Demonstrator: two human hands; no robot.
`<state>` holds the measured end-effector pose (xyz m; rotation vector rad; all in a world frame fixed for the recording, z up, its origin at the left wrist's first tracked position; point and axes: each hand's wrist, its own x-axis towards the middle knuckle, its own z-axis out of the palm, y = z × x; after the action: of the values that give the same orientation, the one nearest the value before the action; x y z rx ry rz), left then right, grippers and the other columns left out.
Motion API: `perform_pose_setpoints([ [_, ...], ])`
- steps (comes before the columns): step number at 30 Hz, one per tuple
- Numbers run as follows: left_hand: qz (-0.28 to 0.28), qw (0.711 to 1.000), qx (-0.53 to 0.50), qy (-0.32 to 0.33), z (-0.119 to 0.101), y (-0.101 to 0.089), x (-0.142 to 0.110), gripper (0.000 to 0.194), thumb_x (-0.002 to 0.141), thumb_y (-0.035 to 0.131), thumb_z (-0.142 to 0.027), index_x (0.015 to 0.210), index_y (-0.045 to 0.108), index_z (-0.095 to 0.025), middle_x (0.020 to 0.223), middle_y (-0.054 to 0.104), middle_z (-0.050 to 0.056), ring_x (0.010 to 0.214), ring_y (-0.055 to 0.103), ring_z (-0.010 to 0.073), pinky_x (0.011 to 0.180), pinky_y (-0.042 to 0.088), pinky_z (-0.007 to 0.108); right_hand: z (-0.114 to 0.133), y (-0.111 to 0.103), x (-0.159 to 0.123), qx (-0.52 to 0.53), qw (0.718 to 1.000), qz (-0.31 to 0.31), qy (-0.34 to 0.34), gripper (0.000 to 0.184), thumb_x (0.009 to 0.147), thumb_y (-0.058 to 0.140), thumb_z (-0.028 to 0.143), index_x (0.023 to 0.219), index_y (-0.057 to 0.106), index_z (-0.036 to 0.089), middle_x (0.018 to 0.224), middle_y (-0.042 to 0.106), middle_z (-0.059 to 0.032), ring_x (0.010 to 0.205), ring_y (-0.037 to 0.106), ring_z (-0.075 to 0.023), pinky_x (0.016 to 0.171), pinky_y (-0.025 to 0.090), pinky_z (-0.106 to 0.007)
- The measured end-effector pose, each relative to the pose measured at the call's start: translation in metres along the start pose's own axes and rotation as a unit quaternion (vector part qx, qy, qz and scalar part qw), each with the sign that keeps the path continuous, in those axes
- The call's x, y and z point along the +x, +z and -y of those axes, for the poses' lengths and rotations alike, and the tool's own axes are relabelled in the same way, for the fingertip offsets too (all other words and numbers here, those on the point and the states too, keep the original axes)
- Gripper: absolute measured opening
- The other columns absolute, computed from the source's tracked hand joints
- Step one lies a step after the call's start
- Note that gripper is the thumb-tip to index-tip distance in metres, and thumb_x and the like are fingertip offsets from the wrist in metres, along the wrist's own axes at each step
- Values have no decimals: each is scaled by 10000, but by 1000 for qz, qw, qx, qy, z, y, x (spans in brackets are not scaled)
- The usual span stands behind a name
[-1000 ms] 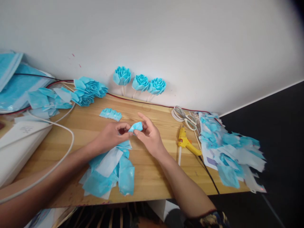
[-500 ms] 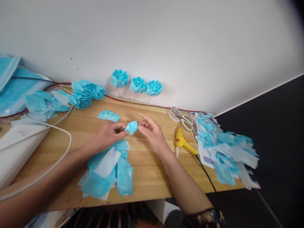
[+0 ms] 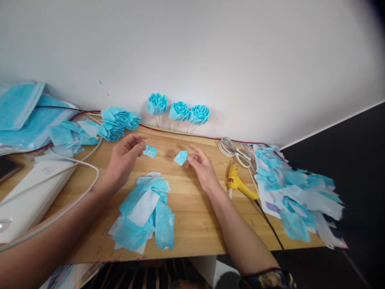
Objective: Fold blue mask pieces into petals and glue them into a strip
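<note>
Between the thumb and fingers of my right hand point(image 3: 202, 166) is a small folded blue fabric petal point(image 3: 181, 157), held above the tabletop. My left hand point(image 3: 124, 158) is apart from it, with no object visible in its loosely bent fingers. Just beyond those fingertips, folded blue petals point(image 3: 150, 151) lie on the wood, partly hidden by the hand. Nearer me rests a loose pile of blue and white fabric pieces point(image 3: 144, 210).
Blue fabric flowers on sticks point(image 3: 179, 111) lean against the wall, with more flowers point(image 3: 116, 122) to the left. On the right are scissors point(image 3: 237, 152), a yellow glue gun point(image 3: 239, 182) and fabric scraps point(image 3: 296, 188). A white cable point(image 3: 93, 176) loops over a white box point(image 3: 39, 192).
My left hand has let go of the petal and moved left, over toward the folded petals. The petal stays in my right hand. The whole view has shifted slightly.
</note>
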<state>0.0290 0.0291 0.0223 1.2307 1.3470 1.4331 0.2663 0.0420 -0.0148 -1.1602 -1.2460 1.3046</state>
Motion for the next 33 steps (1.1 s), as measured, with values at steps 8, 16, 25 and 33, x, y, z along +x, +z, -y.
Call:
perform_pose_setpoints([
  [8, 28, 999, 1, -21, 7, 5, -2, 248, 746, 587, -295, 960, 640, -182, 683, 520, -35, 644, 473, 135, 636, 382, 256, 16, -10, -4, -403, 897, 2, -181, 422, 914, 479, 232, 1318, 600, 240, 1163, 709, -107, 1022, 649, -239, 924, 487, -413],
  [16, -7, 1000, 7, 20, 3, -7, 7, 198, 745, 572, -232, 928, 645, -219, 659, 498, -35, 621, 452, 136, 623, 383, 257, 70, -109, -79, -646, 746, -145, -67, 477, 934, 463, 291, 1406, 504, 239, 1044, 748, -108, 918, 713, -297, 802, 558, -441],
  [25, 138, 941, 300, 78, -6, -28, 9, 294, 821, 530, -329, 965, 759, -215, 761, 715, 25, 683, 626, 198, 626, 436, 267, 16, -173, -90, -720, 681, 37, -129, 722, 712, 397, -3, 1424, 437, 111, 1354, 596, -187, 1266, 571, -280, 1048, 487, -454],
  [33, 255, 794, 540, 114, 15, -35, -14, 452, 954, 334, -237, 1302, 618, -188, 1215, 710, 123, 1094, 660, 269, 945, 482, 387, 40, -166, -84, -610, 790, -54, -22, 696, 805, 569, 238, 1473, 382, 181, 1121, 711, -121, 883, 710, -265, 785, 570, -383],
])
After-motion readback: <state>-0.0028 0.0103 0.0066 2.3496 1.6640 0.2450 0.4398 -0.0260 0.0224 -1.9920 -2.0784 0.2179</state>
